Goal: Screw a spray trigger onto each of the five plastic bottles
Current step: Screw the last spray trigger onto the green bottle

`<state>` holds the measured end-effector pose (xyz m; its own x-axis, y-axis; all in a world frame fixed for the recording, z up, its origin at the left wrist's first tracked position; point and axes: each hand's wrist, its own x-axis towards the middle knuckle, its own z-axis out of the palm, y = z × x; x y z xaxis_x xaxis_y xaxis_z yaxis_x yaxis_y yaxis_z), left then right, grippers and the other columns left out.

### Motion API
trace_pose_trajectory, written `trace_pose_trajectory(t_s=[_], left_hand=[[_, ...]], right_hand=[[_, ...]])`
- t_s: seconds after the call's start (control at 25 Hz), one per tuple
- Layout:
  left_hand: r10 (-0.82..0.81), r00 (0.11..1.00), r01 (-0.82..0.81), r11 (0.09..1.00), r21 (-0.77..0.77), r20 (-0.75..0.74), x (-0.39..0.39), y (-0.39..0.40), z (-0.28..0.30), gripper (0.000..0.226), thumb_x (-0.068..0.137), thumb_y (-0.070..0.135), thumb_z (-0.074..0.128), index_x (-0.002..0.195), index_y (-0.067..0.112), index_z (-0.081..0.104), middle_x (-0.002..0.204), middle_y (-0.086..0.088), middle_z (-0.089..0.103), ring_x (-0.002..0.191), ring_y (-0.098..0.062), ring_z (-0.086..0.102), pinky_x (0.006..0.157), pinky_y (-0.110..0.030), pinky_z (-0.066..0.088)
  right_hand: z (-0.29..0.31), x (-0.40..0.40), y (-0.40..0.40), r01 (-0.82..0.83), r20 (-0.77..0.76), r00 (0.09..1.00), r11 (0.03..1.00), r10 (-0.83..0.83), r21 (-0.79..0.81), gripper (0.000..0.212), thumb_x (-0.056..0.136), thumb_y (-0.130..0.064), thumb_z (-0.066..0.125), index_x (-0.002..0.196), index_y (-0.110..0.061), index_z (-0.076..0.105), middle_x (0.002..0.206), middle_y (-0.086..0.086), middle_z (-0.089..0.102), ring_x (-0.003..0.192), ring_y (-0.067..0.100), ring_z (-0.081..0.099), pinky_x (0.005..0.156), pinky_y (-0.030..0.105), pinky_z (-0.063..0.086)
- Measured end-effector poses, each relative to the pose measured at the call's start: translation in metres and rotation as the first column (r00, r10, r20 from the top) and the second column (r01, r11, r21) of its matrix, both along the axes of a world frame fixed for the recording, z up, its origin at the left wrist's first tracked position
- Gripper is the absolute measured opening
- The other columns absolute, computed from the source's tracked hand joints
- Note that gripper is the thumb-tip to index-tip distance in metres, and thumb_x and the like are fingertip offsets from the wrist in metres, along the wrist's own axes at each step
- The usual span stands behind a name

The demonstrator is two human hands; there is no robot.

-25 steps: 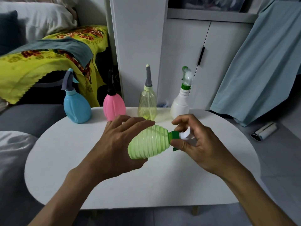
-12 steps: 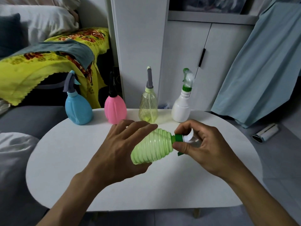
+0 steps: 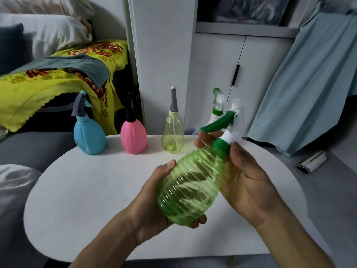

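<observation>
A ribbed green transparent bottle [image 3: 190, 188] is held tilted above the white table [image 3: 92, 190], its neck pointing up and right. My left hand [image 3: 152, 207] grips its lower body from underneath. My right hand [image 3: 245, 182] pinches the green collar [image 3: 220, 147] of the green and white spray trigger [image 3: 222, 121] sitting on the neck. Along the table's far edge stand a blue bottle [image 3: 89, 137], a pink bottle [image 3: 133, 137], a pale yellow bottle [image 3: 172, 135] and a white bottle [image 3: 217, 113], each with a trigger on top; the white one is partly hidden behind the held trigger.
A grey sofa [image 3: 29, 147] and a yellow flowered blanket [image 3: 48, 78] lie left of the table. White cabinet doors [image 3: 218, 74] stand behind it, a light blue cloth [image 3: 309, 89] hangs at right, and a lint roller [image 3: 312, 162] lies on the floor.
The green bottle has swung from lying sideways to tilted with its neck raised. My left hand shifted from over the bottle to under its base. The trigger now shows above my right hand.
</observation>
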<state>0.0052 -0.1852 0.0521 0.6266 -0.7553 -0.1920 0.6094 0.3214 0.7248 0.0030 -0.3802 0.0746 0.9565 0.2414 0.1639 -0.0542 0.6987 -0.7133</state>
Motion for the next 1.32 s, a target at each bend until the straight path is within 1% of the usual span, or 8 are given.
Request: trace_pose_trajectory(t_s=[0.32, 0.44, 0.52, 0.6, 0.68, 0.92, 1.12, 1.32], left_hand=[[0.373, 0.919, -0.378, 0.926, 0.011, 0.127, -0.003, -0.023, -0.01, 0.059, 0.073, 0.053, 0.073, 0.117, 0.014, 0.068, 0.113, -0.023, 0.069, 0.092, -0.039, 0.069, 0.072, -0.046, 0.059], [0.452, 0.782, -0.544, 0.831, 0.118, 0.429, 0.003, -0.018, -0.013, 0.061, 0.064, 0.045, 0.082, 0.119, 0.024, 0.066, 0.116, -0.011, 0.071, 0.105, -0.031, 0.069, 0.082, -0.041, 0.059], [0.354, 0.793, -0.492, 0.853, 0.176, 0.496, 0.001, -0.016, -0.015, 0.066, 0.059, 0.049, 0.087, 0.117, 0.023, 0.068, 0.109, -0.012, 0.073, 0.095, -0.032, 0.071, 0.075, -0.036, 0.059], [0.161, 0.947, -0.212, 0.963, 0.166, 0.278, -0.003, -0.016, -0.009, 0.062, 0.066, 0.054, 0.082, 0.114, 0.017, 0.07, 0.104, -0.018, 0.072, 0.081, -0.036, 0.07, 0.066, -0.036, 0.058], [0.014, 0.988, -0.034, 0.992, 0.125, 0.154, -0.006, -0.014, -0.007, 0.057, 0.07, 0.056, 0.078, 0.114, 0.019, 0.07, 0.102, -0.019, 0.072, 0.075, -0.037, 0.07, 0.063, -0.035, 0.058], [0.257, 0.932, -0.302, 0.941, 0.153, 0.256, -0.013, -0.031, -0.021, 0.071, 0.054, 0.056, 0.088, 0.1, 0.004, 0.072, 0.088, -0.025, 0.07, 0.068, -0.037, 0.067, 0.056, -0.034, 0.055], [0.342, 0.873, -0.414, 0.896, 0.158, 0.347, -0.011, -0.034, -0.027, 0.069, 0.058, 0.059, 0.084, 0.108, 0.014, 0.069, 0.094, -0.025, 0.07, 0.072, -0.038, 0.068, 0.059, -0.036, 0.054], [0.468, 0.875, -0.475, 0.879, 0.03, 0.121, 0.006, -0.029, -0.022, 0.067, 0.07, 0.062, 0.07, 0.116, 0.013, 0.068, 0.104, -0.022, 0.072, 0.078, -0.034, 0.07, 0.064, -0.035, 0.057]], right_hand=[[0.005, 0.007, 0.008, 0.322, 0.008, 0.946, 0.934, -0.325, -0.155, 0.024, 0.082, -0.024, 0.061, 0.093, -0.014, 0.079, 0.095, 0.01, 0.077, 0.092, 0.021, 0.072, 0.081, 0.037, 0.058], [0.004, 0.011, 0.006, 0.448, 0.023, 0.892, 0.877, -0.451, -0.177, 0.017, 0.08, -0.023, 0.066, 0.09, -0.016, 0.078, 0.097, 0.008, 0.077, 0.097, 0.021, 0.07, 0.092, 0.038, 0.053], [0.006, 0.011, 0.0, 0.33, 0.004, 0.943, 0.933, -0.333, -0.142, 0.013, 0.08, -0.023, 0.071, 0.088, -0.013, 0.075, 0.091, 0.007, 0.074, 0.094, 0.024, 0.068, 0.097, 0.046, 0.048], [0.007, 0.009, -0.008, 0.131, 0.01, 0.991, 0.987, -0.13, -0.098, 0.02, 0.075, -0.026, 0.078, 0.081, -0.009, 0.071, 0.083, 0.01, 0.072, 0.09, 0.029, 0.067, 0.096, 0.052, 0.048], [0.007, 0.007, -0.01, 0.066, 0.001, 0.998, 0.993, -0.066, -0.095, 0.028, 0.072, -0.03, 0.081, 0.064, -0.01, 0.063, 0.072, 0.01, 0.068, 0.086, 0.032, 0.068, 0.091, 0.051, 0.052], [0.012, 0.011, -0.002, 0.283, -0.164, 0.937, 0.945, -0.309, -0.164, 0.035, 0.062, -0.026, 0.078, 0.046, -0.017, 0.048, 0.051, 0.004, 0.055, 0.065, 0.019, 0.064, 0.071, 0.034, 0.055], [0.011, 0.014, -0.001, 0.345, -0.165, 0.901, 0.893, -0.402, -0.289, 0.028, 0.062, -0.029, 0.078, 0.052, -0.017, 0.054, 0.057, 0.005, 0.062, 0.066, 0.02, 0.064, 0.071, 0.037, 0.055], [-0.005, 0.004, 0.021, 0.143, -0.015, 0.985, 0.866, -0.171, -0.479, 0.063, 0.063, -0.032, 0.086, 0.12, -0.021, 0.062, 0.112, 0.008, 0.073, 0.103, 0.025, 0.07, 0.086, 0.042, 0.056]])
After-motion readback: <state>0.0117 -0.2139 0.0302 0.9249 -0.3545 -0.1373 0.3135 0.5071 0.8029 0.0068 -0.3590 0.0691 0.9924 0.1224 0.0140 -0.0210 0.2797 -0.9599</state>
